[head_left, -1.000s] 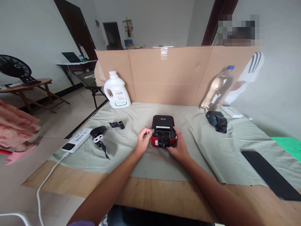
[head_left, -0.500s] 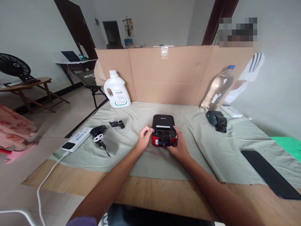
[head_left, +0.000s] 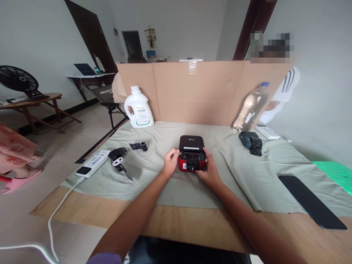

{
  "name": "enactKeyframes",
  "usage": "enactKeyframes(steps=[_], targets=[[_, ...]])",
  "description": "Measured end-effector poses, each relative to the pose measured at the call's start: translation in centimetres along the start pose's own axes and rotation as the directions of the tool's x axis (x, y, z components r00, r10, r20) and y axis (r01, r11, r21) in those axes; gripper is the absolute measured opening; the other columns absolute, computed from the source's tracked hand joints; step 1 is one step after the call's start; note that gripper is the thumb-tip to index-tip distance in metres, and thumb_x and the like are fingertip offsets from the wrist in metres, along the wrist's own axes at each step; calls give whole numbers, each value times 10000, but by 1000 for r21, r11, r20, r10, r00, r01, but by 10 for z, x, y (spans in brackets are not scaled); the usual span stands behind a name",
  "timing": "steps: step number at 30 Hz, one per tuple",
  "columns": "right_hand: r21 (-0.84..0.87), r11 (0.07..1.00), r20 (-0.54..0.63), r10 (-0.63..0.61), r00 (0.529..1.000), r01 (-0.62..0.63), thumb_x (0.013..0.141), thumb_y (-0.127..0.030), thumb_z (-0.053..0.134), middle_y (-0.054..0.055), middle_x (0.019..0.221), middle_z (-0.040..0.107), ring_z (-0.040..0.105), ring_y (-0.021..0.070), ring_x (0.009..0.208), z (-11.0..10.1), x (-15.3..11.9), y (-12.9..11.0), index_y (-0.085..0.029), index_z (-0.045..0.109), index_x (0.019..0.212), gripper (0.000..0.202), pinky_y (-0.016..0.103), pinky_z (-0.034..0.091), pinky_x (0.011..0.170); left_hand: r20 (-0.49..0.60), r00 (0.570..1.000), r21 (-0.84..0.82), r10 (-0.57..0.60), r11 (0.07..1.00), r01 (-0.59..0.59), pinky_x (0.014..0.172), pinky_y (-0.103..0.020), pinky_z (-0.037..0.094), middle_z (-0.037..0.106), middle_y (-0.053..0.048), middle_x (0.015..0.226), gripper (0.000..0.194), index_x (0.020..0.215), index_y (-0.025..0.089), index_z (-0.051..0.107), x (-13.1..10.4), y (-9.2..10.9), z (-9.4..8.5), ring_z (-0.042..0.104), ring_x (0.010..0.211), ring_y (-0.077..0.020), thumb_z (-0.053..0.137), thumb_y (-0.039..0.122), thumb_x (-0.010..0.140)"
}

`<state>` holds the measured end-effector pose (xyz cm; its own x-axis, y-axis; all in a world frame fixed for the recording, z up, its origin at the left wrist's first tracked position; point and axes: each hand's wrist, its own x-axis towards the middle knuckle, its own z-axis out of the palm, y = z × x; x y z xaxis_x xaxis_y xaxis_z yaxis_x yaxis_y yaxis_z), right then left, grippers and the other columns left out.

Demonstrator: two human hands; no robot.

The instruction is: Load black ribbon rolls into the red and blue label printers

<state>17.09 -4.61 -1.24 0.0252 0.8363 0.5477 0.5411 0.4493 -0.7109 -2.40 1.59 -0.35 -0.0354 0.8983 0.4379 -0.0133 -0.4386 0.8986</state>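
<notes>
Both hands (head_left: pixel 171 161) at device (head_left: pixel 182 162), lid (head_left: pixel 191 142) now ajar

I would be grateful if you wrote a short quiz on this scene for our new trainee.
1. Multiple choice: what colour is the cap on the clear bottle? A) red B) blue C) white
2. True or false: the left hand and the right hand are at opposite sides of the red-and-black device.
3. Fill in the missing word: the white jug stands in front of an upright panel made of ____.

Key: 1. B; 2. True; 3. cardboard.
</notes>
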Motion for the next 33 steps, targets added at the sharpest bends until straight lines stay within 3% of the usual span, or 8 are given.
enactKeyframes(steps=[7,13,18,23,26,29,31,33], targets=[[-20,999,5,-38,999,38,770,-279,691,155,1387,485,540,309,1233,-2,2,-2,-260,239,1567,916,508,526,964,34,998,36,59,998,-60,719,-271,430,526,1,691,477,604,199,425,-4,1,-6,507,705,-141,545,542,912],[70,997,53,-40,998,37,952,-306,454,52,1592,374,374,254,1449,-8,1,2,-338,180,1594,698,531,359,1164,24,985,87,171,981,-172,731,-297,436,541,-14,713,410,612,195,514,-4,8,-8,518,721,-157,563,437,938],[107,994,21,-25,999,23,1010,-361,342,72,1424,585,516,250,1320,-21,15,-4,-262,524,1443,480,506,430,1104,41,989,71,139,987,-142,732,-289,439,557,-13,719,396,642,189,559,-4,8,-10,538,724,-157,562,452,938],[-161,986,155,-11,988,36,929,-305,508,74,982,752,646,254,987,-32,74,-15,-247,772,1062,301,451,544,898,51,988,52,144,988,-147,711,-277,426,570,-15,739,349,701,178,620,-3,2,-10,541,725,-152,552,411,952],[-290,935,471,-47,881,205,883,-184,508,61,1003,757,649,243,1002,-27,119,-23,-247,775,1034,313,404,523,913,61,986,45,158,986,-161,708,-269,418,569,-11,747,333,738,171,641,-2,0,-10,537,728,-145,540,392,964],[-426,863,750,170,639,272,842,-153,545,60,1031,758,673,225,973,-11,153,-36,-220,761,1035,298,311,492,853,65,986,28,153,988,-155,696,-255,411,572,-6,755,340,751,162,647,-2,-1,-11,525,720,-133,538,401,966],[-538,791,792,357,495,292,813,-183,587,67,944,757,682,229,882,2,164,-43,-196,753,967,227,290,467,759,61,988,13,139,990,-140,676,-245,402,563,0,741,350,743,156,642,-2,-1,-11,509,701,-123,544,411,962],[-603,737,776,454,437,304,790,-207,609,69,830,738,671,232,779,12,169,-47,-179,735,860,147,297,440,700,61,992,-2,108,994,-108,655,-236,397,560,6,721,354,751,154,644,-2,-1,-11,500,683,-118,546,425,958]])
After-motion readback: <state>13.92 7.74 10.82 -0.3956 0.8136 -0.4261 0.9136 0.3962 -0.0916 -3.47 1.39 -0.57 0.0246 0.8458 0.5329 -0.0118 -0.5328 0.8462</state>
